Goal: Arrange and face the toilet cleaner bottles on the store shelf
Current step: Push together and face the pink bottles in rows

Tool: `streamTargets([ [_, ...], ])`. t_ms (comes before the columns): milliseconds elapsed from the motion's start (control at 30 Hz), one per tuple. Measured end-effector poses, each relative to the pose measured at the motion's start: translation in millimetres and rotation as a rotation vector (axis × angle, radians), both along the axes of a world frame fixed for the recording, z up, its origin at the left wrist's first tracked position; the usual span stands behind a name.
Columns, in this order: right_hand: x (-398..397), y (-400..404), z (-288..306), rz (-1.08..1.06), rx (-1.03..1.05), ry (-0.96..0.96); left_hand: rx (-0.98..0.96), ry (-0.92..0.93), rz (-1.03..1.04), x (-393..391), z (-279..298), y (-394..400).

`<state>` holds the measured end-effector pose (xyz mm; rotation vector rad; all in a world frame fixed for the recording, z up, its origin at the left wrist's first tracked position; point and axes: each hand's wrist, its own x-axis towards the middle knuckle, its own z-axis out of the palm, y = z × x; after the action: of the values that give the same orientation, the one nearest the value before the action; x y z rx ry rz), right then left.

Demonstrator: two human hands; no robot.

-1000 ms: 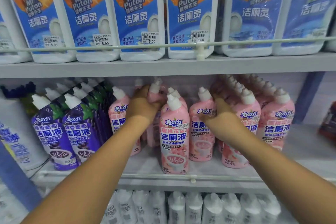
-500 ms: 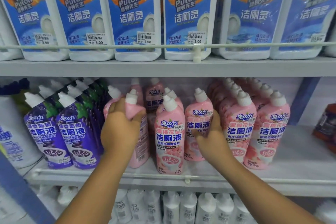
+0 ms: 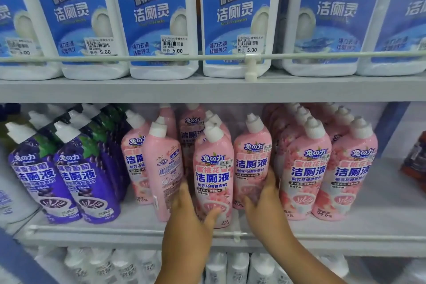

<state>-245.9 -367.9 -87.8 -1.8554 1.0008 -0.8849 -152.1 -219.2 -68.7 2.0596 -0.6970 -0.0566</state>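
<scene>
On the middle shelf (image 3: 138, 226) the front pink bottle (image 3: 213, 182) stands upright with its label to the aisle, its long axis vertical and the white cap on top. The left hand (image 3: 186, 217) lies at its lower left, thumb across the base of the label, fingers apparently reaching round the side; whether this grip is a true clasp or only a steadying touch is hard to tell. The right hand (image 3: 265, 200) is just to the bottle's right, fingers loosely spread against the lower part of the neighbouring pink bottle (image 3: 252, 163), which sits a little further back. Just left of the left hand, a turned pink bottle (image 3: 163, 173) shows its back label and leans slightly; it lies nearer the left hand, so I judge that hand best placed to twist it to face front. The shelf also holds purple bottles (image 3: 76, 175) in rows at left and more pink bottles (image 3: 327, 173) at right.
</scene>
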Motion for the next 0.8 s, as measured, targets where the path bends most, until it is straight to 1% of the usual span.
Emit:
streamTargets([
  [100, 1, 3, 1, -0.009, -0.009, 0.021, 0.086, 0.023, -0.056, -2, -10, -4],
  [200, 2, 2, 0, -0.015, -0.023, 0.021, 0.060, 0.028, -0.045, -2, -14, -8],
  [367, 5, -3, -2, -0.025, -0.059, 0.040, 0.073, 0.051, -0.049, 4, -12, -18],
  [567, 14, -13, -2, -0.027, -0.083, 0.110, 0.052, 0.047, -0.090, 13, -4, -31],
  [800, 29, -33, 2, -0.030, -0.081, 0.105, 0.069, 0.074, -0.124, 31, 1, -57],
])
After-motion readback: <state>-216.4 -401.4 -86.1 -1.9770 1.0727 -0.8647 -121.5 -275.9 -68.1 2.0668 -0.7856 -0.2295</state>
